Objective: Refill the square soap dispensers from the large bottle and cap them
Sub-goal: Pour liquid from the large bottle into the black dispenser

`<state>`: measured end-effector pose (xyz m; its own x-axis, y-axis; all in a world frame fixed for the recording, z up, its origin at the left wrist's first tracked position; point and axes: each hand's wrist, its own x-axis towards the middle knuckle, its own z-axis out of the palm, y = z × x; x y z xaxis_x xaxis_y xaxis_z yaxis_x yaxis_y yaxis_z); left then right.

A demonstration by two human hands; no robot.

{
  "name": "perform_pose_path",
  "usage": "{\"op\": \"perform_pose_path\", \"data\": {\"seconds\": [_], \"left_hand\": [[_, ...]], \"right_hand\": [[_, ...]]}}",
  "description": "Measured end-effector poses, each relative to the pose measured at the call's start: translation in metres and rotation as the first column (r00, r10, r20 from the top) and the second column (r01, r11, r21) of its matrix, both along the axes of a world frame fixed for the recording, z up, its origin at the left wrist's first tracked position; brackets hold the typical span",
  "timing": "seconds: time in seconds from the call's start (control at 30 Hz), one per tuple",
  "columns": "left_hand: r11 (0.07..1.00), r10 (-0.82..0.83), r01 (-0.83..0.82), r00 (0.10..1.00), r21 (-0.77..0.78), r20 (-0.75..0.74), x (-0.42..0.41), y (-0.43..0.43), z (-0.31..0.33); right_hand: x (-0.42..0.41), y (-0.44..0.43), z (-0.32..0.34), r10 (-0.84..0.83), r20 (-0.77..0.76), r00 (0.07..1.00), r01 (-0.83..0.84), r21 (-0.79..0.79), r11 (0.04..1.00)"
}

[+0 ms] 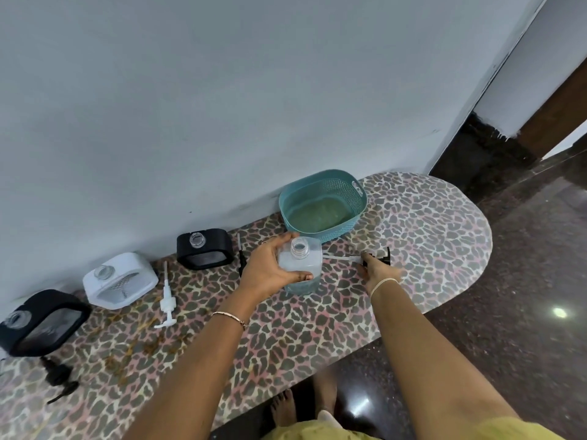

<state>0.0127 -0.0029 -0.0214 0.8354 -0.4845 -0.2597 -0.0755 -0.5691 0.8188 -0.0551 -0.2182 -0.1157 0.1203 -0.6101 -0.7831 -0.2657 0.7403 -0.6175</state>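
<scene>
My left hand (268, 265) grips a clear square bottle (301, 265) with an open neck, standing on the leopard-print table (428, 242). My right hand (378, 269) rests on a black pump cap (381, 254) whose clear tube points toward the bottle; whether the fingers have closed on it is unclear. Along the wall stand three uncapped square dispensers: a black one (205, 249), a white one (119, 279) and another black one (41, 322) at the far left.
A teal basket (324, 204) stands behind the bottle by the wall. A white pump (166, 301) lies between the white and black dispensers. A black pump (58, 377) lies at the front left; another black pump (241, 258) lies behind my left hand.
</scene>
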Motion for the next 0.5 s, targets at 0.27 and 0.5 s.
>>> {"op": "perform_pose_path", "data": {"seconds": [0.27,0.5], "left_hand": [[1.0,0.007,-0.007,1.0,0.031,-0.01,0.002,-0.001,0.0],[0.999,0.002,-0.002,1.0,0.039,-0.004,0.002,-0.001,0.0]], "right_hand": [[0.008,0.004,-0.013,0.06,-0.13,0.99,-0.065,-0.037,0.997],[0.0,0.012,-0.004,0.094,-0.087,0.992,-0.099,-0.057,0.993]]}}
